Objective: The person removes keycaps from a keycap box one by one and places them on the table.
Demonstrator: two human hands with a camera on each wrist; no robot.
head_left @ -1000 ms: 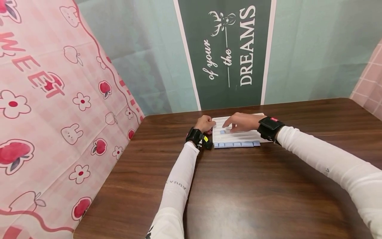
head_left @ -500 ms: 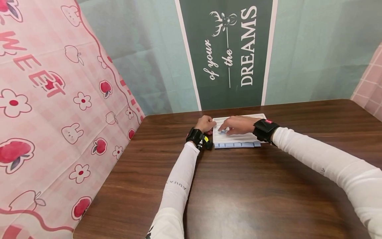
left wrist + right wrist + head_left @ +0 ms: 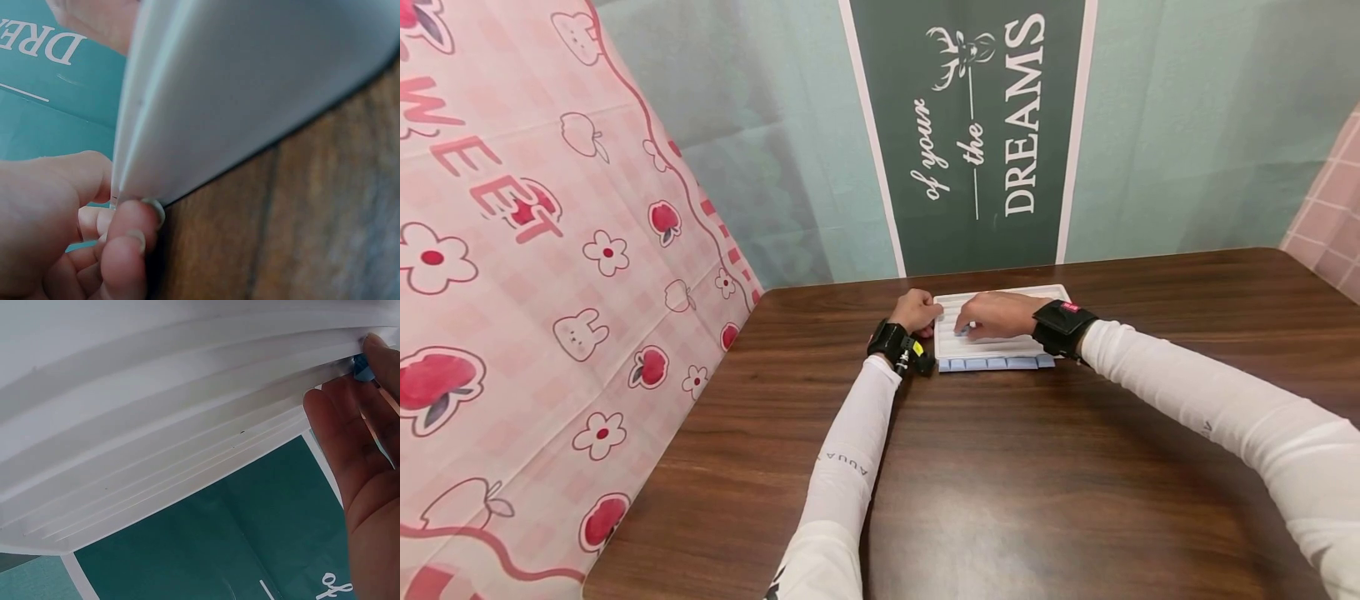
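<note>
A white tray [image 3: 1015,344] with long parallel ridges lies near the back edge of the table. At its left end my left hand [image 3: 916,311] grips the rim; the left wrist view shows the thumb and curled fingertips [image 3: 128,269] around the tray's edge [image 3: 128,150]. Over the tray's left part is my right hand [image 3: 1003,315], pinching a small blue piece [image 3: 964,331]. The right wrist view shows this blue piece [image 3: 362,367] between thumb and fingers, against a ridge; most of it is hidden by the fingers.
Along the tray's front side runs a row of several light blue square pieces [image 3: 996,364]. The brown wooden table [image 3: 1000,483] extends in front and to both sides. A green cloth with white lettering [image 3: 985,125] hangs behind, and a pink patterned cloth [image 3: 550,275] on the left.
My right hand has shifted slightly left and down over the tray, and its fingers have drawn together on the small blue piece. The left hand stays at the rim.
</note>
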